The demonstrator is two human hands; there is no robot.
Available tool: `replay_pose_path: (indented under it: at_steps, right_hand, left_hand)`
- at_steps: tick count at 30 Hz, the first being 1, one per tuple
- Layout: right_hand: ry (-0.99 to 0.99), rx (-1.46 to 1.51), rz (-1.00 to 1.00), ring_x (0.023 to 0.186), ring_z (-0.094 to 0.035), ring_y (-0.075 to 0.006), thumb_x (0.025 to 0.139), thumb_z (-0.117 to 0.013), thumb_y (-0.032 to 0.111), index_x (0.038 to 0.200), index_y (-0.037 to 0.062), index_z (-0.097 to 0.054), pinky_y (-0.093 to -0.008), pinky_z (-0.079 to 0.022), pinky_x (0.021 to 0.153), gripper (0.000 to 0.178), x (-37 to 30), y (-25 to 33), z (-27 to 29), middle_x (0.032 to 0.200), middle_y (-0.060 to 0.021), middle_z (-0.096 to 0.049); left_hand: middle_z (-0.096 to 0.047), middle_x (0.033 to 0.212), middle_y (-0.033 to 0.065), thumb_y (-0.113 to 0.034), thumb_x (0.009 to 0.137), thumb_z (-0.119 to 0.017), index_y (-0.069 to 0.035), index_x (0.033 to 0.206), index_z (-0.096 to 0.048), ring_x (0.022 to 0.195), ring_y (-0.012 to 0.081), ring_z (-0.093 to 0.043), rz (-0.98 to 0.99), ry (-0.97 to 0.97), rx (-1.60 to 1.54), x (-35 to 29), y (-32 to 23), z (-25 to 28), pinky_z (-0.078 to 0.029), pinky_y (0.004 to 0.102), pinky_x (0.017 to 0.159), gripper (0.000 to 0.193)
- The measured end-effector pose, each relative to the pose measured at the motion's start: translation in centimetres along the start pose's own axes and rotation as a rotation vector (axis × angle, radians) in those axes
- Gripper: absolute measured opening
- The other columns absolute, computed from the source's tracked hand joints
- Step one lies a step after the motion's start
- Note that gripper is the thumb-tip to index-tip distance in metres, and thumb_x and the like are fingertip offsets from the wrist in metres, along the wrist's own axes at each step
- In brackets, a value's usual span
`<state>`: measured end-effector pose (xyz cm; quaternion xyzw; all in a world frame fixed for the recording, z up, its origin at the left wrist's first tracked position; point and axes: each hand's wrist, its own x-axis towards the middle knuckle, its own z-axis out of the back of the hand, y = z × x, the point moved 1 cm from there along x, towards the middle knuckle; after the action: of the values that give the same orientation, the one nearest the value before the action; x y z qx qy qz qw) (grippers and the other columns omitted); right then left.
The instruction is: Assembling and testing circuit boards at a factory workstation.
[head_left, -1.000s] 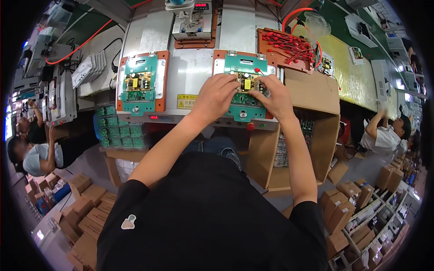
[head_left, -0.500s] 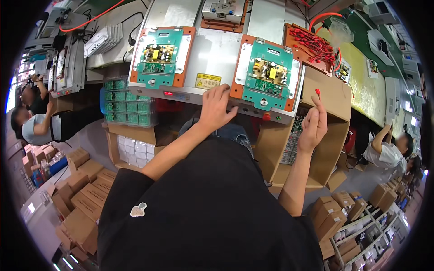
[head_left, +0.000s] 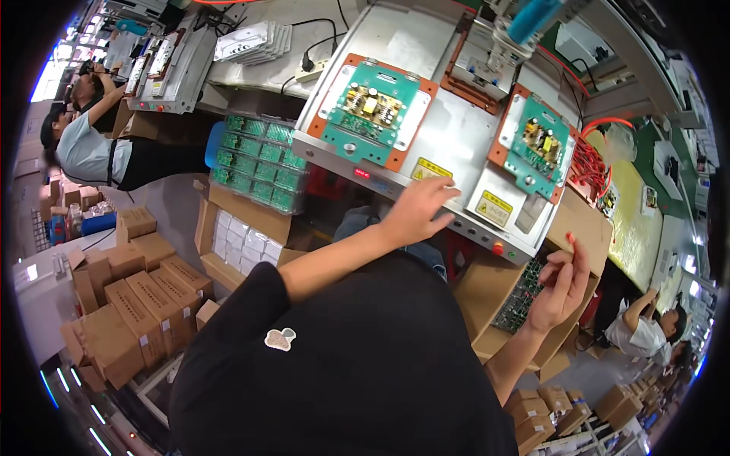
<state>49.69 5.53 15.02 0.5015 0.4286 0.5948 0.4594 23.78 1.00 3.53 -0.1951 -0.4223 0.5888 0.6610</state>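
Right green fixture (head_left: 546, 185) slid back on machine (head_left: 449, 140), circuit board (head_left: 541, 143) riding along, yellow warning label (head_left: 494, 207) uncovered (guessing handwork on that board's paused). Left hand (head_left: 417, 211) half open, looks empty, by machine's front edge. Right hand (head_left: 557, 295) loosely curled, small red piece (head_left: 570, 238) pinched at fingertips.

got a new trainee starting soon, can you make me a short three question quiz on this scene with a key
1. Which hand has the red plug at its fingertips?
2. True or false: only one of the two green plates carries a circuit board.
3. Where is the left hand?
a) inside the cardboard box
b) over the front edge of the silver machine
c) on the pile of red wires

Key:
1. The right hand
2. False: the left plate and the right plate each carry one
3. b
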Motion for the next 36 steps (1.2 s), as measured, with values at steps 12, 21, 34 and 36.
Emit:
replay_pose_path:
  at_steps: [12, 21, 34, 36]
  right_hand:
    - [0.340, 0.069, -0.396, 0.060, -0.042, -0.0059, 0.105, -0.044, 0.010, 0.116, -0.0016, -0.058, -0.0208, -0.035, 0.056, 0.021, -4.8, 1.4, -11.5, 0.069, -0.0006, -0.053]
    - [0.440, 0.124, -0.529, 0.075, -0.050, -0.0097, 0.097, -0.042, -0.006, 0.127, 0.0037, -0.051, -0.0219, -0.041, 0.067, 0.032, -7.4, 3.2, -13.9, 0.098, -0.0063, -0.057]
    - [0.661, -1.030, 0.294, 0.089, -0.063, -0.0340, 0.089, -0.060, 0.020, 0.121, 0.0066, -0.063, -0.0415, -0.051, 0.081, 0.035, 13.4, -5.9, -23.3, 0.097, -0.0168, -0.065]
    - [0.808, -1.037, 0.281, 0.098, -0.064, -0.0336, 0.089, -0.062, 0.025, 0.114, 0.0068, -0.065, -0.0440, -0.051, 0.082, 0.031, 14.3, -6.5, -23.7, 0.100, -0.0150, -0.067]
  left_hand:
    - [-0.061, 0.094, 0.0069, -0.013, 0.077, -0.074, -0.007, 0.110, -0.063, 0.091, 0.0277, -0.058, 0.093, 0.020, 0.217, 0.8, 4.3, 12.4, -0.041, 0.0407, 0.082, 0.035]
    - [-0.064, 0.088, -0.0002, -0.008, 0.072, -0.074, -0.014, 0.090, -0.069, 0.084, 0.0208, -0.062, -0.567, -0.289, 0.218, 10.4, 2.4, 17.3, -0.042, 0.0363, 0.077, 0.020]
    - [-0.068, 0.099, 0.0073, 0.002, 0.086, -0.064, -0.006, 0.105, -0.069, 0.090, 0.0160, -0.063, 0.064, -0.284, -0.126, 8.8, 6.5, 18.2, -0.049, 0.0280, 0.082, 0.021]
    - [-0.067, 0.095, 0.0076, 0.001, 0.088, -0.063, -0.001, 0.099, -0.069, 0.082, 0.0142, -0.062, 0.312, -0.257, -0.245, 3.3, 7.8, 18.2, -0.047, 0.0269, 0.069, 0.013]
